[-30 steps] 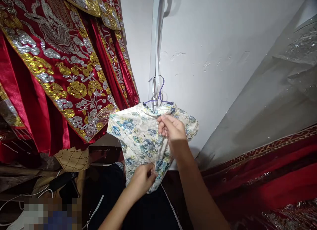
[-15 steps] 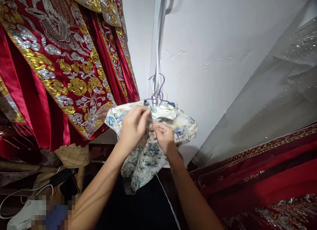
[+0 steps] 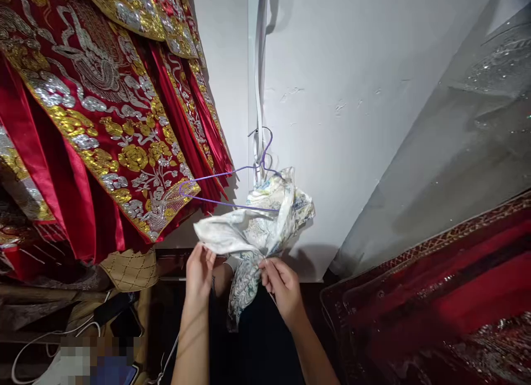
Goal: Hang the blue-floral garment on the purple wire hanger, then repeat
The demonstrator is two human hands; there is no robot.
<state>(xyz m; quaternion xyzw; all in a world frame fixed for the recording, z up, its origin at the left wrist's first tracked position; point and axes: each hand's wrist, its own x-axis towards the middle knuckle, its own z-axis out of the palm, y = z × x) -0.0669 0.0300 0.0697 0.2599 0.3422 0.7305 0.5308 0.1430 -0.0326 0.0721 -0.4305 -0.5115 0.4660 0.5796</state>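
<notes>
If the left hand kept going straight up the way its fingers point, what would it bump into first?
Probably the floral garment: the left hand already touches its pale lower edge. Beyond that comes the purple wire hanger, though depth is hard to judge.

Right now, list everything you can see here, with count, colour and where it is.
Small floral satin garment: one, cream with blue flowers, half pulled off its hanger, centre.
Thin wire hanger: one, purple, hooked on a white strap by the wall, left end bare.
Embroidered robes: several, red with gold and silver, hanging left.
Red sequinned fabric: lower right.
Grey sheer cloth: right.
Quilted pad: one, tan, lower left.
Left hand: touching the garment's edge.
Right hand: pinching the garment.
</notes>
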